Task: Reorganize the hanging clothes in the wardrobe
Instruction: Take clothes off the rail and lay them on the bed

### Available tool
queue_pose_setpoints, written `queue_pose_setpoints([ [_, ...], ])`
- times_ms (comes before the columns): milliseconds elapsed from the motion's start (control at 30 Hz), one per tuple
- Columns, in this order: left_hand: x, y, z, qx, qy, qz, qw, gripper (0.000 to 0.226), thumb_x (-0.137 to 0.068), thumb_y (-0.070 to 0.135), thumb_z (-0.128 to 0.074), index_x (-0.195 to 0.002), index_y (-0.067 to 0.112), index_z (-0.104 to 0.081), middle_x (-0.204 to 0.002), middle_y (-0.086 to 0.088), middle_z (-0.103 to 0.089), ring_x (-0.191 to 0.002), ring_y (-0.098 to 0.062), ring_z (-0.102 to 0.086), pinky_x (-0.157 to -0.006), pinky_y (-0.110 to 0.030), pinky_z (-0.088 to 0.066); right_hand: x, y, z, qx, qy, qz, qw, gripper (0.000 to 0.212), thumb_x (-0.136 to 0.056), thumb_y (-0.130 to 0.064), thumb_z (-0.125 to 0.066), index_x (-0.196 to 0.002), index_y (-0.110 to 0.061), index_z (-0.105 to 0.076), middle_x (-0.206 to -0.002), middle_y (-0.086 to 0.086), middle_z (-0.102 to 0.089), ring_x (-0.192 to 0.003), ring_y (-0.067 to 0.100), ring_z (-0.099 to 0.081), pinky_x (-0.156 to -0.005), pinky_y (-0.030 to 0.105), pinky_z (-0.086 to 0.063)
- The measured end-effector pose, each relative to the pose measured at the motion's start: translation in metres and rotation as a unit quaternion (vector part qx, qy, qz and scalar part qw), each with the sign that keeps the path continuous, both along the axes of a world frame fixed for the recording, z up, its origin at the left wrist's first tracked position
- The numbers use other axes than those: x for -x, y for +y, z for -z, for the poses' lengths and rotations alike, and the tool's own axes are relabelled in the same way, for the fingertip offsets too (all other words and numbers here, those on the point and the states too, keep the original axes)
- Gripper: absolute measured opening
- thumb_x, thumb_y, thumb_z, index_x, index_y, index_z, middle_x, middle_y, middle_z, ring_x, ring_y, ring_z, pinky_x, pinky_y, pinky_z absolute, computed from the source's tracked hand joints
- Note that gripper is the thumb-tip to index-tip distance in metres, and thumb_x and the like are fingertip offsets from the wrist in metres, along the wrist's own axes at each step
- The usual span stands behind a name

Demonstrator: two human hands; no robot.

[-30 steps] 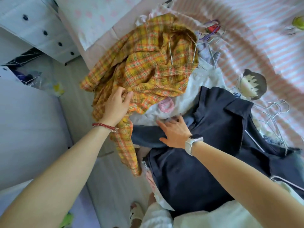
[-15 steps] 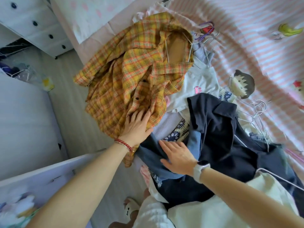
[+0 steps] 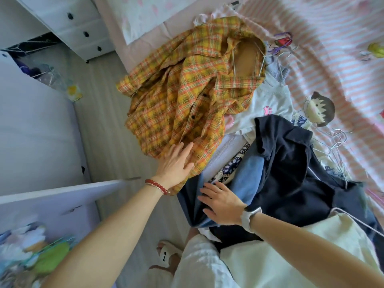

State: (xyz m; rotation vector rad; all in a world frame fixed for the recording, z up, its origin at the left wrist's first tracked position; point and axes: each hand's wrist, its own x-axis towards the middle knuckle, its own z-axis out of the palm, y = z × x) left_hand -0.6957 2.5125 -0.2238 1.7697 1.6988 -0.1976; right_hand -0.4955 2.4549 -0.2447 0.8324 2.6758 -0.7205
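A yellow plaid shirt [image 3: 187, 96] on a wire hanger [image 3: 259, 61] lies spread on top of a clothes pile at the bed's edge. My left hand [image 3: 174, 163] rests flat on its lower hem with straight fingers. My right hand [image 3: 220, 202] presses flat on a dark navy garment [image 3: 291, 173] and a blue one [image 3: 247, 177] beside it. A white top with a pink paw print [image 3: 270, 104] lies under the plaid shirt. A cream garment [image 3: 291, 256] on a hanger lies nearest me.
The pink striped bedspread [image 3: 311, 38] carries loose wire hangers [image 3: 336, 146] at the right and coloured hangers [image 3: 280, 40] near the shirt's collar. A white drawer chest [image 3: 79, 28] stands at the upper left. A white wardrobe door [image 3: 52, 196] juts in at the lower left.
The plaid shirt went from bunched to spread flat. My left hand slid down from its middle to its hem. My right hand stayed on the dark clothes.
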Motion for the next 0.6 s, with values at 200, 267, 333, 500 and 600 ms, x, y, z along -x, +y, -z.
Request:
queue_pose_setpoints([
  [200,0.057,-0.066,-0.032,-0.123,0.076,-0.079,0.986,0.053,-0.097,0.033,-0.036,-0.146,0.022,-0.019,-0.152,-0.005,-0.021,-0.141,-0.023,-0.016,-0.11,-0.05,-0.022,0.056,0.018,-0.043,-0.048,0.062,0.117,0.99,0.046,-0.093,-0.03,-0.038,-0.135,-0.013,-0.042,-0.142,0.009,-0.04,-0.137,0.029,-0.027,-0.112,0.047,-0.022],
  [267,0.087,-0.095,-0.047,-0.164,0.101,-0.121,0.974,0.051,-0.096,0.03,-0.039,-0.145,0.02,-0.025,-0.149,-0.006,-0.03,-0.139,-0.023,-0.023,-0.11,-0.049,-0.023,0.092,0.011,-0.059,-0.052,0.085,0.128,0.987,0.046,-0.094,-0.029,-0.036,-0.137,-0.013,-0.04,-0.144,0.008,-0.037,-0.139,0.026,-0.023,-0.113,0.044,-0.019],
  [333,0.117,-0.129,-0.067,-0.201,0.121,-0.174,0.956,0.05,-0.093,0.024,-0.047,-0.141,0.017,-0.036,-0.143,-0.008,-0.04,-0.135,-0.024,-0.032,-0.108,-0.05,-0.025,0.131,-0.002,-0.073,-0.057,0.089,0.109,0.988,0.047,-0.096,-0.031,-0.031,-0.14,-0.017,-0.033,-0.149,0.004,-0.03,-0.141,0.021,-0.016,-0.115,0.04,-0.013],
  [500,0.197,-0.244,-0.111,-0.271,0.185,-0.289,0.899,0.047,-0.072,0.01,-0.073,-0.118,0.009,-0.061,-0.117,-0.014,-0.062,-0.113,-0.032,-0.057,-0.091,-0.057,-0.042,0.244,-0.067,-0.116,-0.056,0.149,0.017,0.987,0.042,-0.094,-0.024,-0.039,-0.134,-0.01,-0.044,-0.142,0.01,-0.041,-0.138,0.028,-0.024,-0.111,0.041,-0.021],
  [600,0.252,-0.318,-0.14,-0.268,0.233,-0.377,0.856,0.045,-0.073,0.011,-0.072,-0.117,0.009,-0.062,-0.12,-0.014,-0.062,-0.115,-0.033,-0.056,-0.093,-0.057,-0.042,0.324,-0.12,-0.142,-0.05,0.171,-0.068,0.982,0.043,-0.096,-0.027,-0.036,-0.137,-0.014,-0.039,-0.147,0.006,-0.033,-0.141,0.024,-0.017,-0.112,0.036,-0.018],
])
